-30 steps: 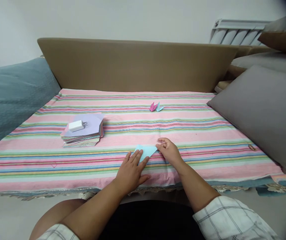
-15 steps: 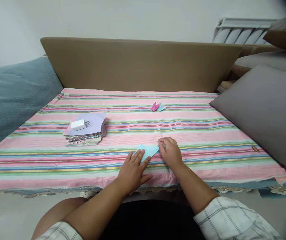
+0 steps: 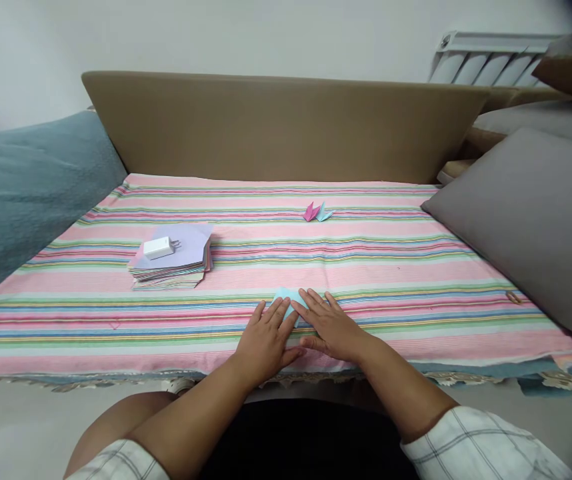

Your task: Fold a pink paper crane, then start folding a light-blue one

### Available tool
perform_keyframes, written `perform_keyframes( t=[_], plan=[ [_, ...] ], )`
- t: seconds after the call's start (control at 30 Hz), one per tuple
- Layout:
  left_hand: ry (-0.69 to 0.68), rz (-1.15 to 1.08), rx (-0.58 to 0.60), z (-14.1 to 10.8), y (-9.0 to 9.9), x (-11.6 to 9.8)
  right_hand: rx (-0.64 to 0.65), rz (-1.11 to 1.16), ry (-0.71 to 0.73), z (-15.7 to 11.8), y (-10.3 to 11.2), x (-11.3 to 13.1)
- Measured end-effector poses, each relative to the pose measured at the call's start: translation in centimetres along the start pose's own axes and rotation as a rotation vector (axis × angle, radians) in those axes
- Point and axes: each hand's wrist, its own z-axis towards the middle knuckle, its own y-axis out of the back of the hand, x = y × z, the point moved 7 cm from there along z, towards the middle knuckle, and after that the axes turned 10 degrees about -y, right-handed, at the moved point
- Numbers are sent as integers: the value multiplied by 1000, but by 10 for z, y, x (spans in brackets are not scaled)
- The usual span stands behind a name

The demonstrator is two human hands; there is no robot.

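Observation:
A small piece of folded light-blue paper (image 3: 290,294) lies flat on the striped cloth close to me. My left hand (image 3: 266,337) rests on its left part, fingers stretched out and slightly apart. From the other side my right hand (image 3: 330,325) lies over its right part, fingers extended and pressing down, with the fingertips of both hands nearly meeting. Much of the paper is hidden beneath the fingers. Farther back sit a pink folded paper figure (image 3: 311,212) and a light-blue folded paper figure (image 3: 323,213), side by side.
To the left a stack of coloured paper (image 3: 186,257) carries a white plug charger (image 3: 159,248). The striped cloth (image 3: 391,267) covers the seat. A grey cushion (image 3: 526,227) leans at the right, near a small brown ring-like item (image 3: 513,297). A brown backrest (image 3: 286,130) stands behind.
My right hand has let go of the paper's right tip, moved left and flattened onto the paper. The left hand has stayed in place.

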Motion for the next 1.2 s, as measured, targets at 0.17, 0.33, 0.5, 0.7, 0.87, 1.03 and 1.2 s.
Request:
perform_keyframes(
  t=[0.17, 0.33, 0.5, 0.7, 0.87, 1.03, 1.2],
  plan=[
    [13, -4, -46, -1, 3, 0, 13, -19, -27, 0, -1, -2],
    [48, 12, -16, -7, 1, 4, -10, -18, -45, 1, 0, -1],
    [89, 24, 19, -13, 3, 8, 4, -10, -79, 2, 0, -2],
    [152, 21, 54, -19, 10, 17, 14, -2, -84, 3, 0, -3],
    [186, 3, 64, -24, 19, 32, 0, -3, -84, 3, 0, -3],
    [233, -4, -101, -23, 35, 53, 17, -9, -90, 4, -1, -3],
    [-11, -73, -149, -5, 28, 33, 23, -2, -118, 5, 1, -1]
  ],
)
